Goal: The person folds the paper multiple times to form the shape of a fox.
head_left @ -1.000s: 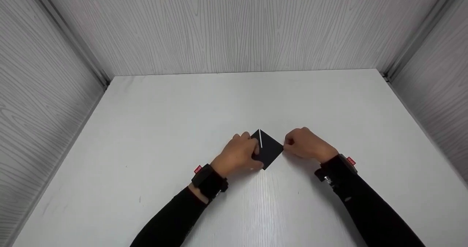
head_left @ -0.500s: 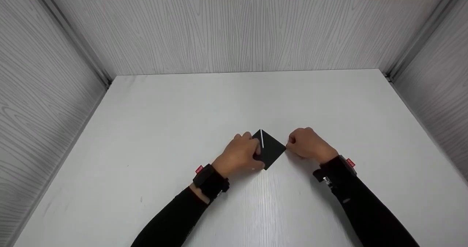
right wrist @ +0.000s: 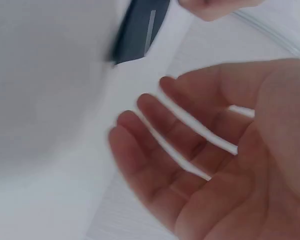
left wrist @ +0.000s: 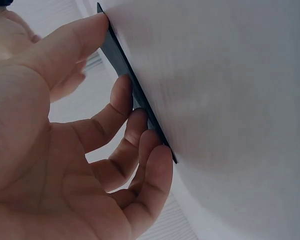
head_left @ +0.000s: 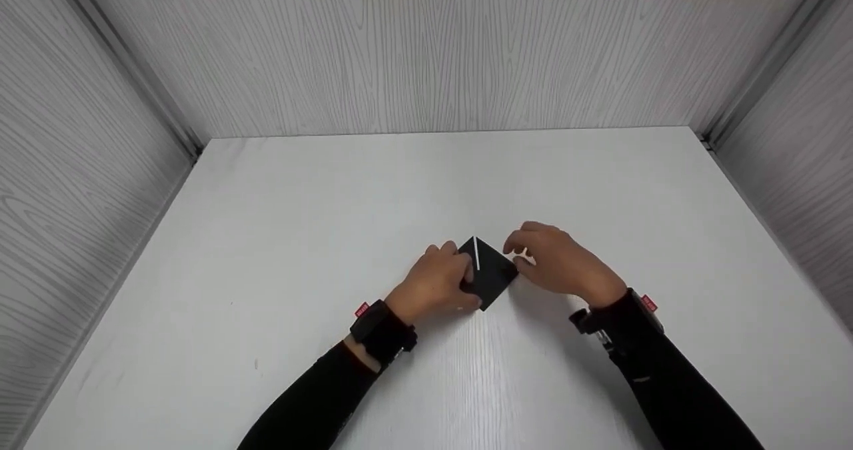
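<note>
A black square of paper [head_left: 493, 278] lies cornerwise on the white table, with a thin white strip [head_left: 476, 253] running down from its far corner. My left hand [head_left: 434, 281] holds its left side, thumb by the near corner and curled fingertips on the upper left part. In the left wrist view the paper [left wrist: 121, 60] looks thin, and the thumb and fingers bear on it. My right hand [head_left: 563, 263] hovers at the right corner with thumb and fingers parted. Nothing lies between its fingers in the right wrist view, where the paper [right wrist: 135, 32] is apart from them.
The white tabletop [head_left: 320, 223] spreads around both hands. A grey wood-grain panel [head_left: 426, 50] stands along the back edge, and side panels [head_left: 60, 190] rise at left and right. Both wrists wear black bands.
My right hand has let go of the paper's right corner; its fingers have spread and lifted a little. The left hand and the paper have stayed almost in place.
</note>
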`<action>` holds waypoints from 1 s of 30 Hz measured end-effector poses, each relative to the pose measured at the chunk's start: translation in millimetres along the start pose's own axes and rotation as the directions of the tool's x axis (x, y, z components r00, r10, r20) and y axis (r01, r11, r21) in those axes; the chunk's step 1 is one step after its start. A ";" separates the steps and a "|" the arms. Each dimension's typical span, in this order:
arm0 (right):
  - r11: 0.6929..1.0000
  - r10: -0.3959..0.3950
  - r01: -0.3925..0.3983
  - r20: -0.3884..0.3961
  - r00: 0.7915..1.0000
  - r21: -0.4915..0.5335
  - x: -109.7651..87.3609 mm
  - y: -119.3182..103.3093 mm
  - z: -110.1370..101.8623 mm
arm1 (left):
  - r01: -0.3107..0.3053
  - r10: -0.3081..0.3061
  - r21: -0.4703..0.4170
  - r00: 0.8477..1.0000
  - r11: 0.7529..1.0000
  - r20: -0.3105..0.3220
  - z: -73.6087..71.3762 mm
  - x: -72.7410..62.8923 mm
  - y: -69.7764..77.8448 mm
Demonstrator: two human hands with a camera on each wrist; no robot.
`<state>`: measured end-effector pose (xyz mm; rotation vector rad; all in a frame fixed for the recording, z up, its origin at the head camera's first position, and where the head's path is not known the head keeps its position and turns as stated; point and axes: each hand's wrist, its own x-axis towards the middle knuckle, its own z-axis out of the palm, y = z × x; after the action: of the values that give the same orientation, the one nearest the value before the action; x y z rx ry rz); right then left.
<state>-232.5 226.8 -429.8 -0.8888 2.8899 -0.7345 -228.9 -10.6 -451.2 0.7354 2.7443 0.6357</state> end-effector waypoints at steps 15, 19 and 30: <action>0.968 -0.120 0.126 0.040 0.992 -0.216 3.0 -16.7 37.2 | -0.073 0.078 0.114 0.996 0.991 -0.046 0.0 -1.2 3.0; 0.956 -0.138 0.138 0.022 0.990 -0.258 2.6 -18.0 40.3 | -0.090 0.098 0.146 0.994 0.985 -0.051 1.2 0.3 2.1; 0.931 -0.166 0.163 0.019 0.986 -0.328 0.2 -17.6 43.4 | -0.199 0.225 0.279 0.972 0.939 -0.065 3.8 1.1 3.5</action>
<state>-216.4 195.3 -460.4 -1.1727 3.0254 -0.2607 -227.1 -6.0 -453.1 1.1013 2.8995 0.3420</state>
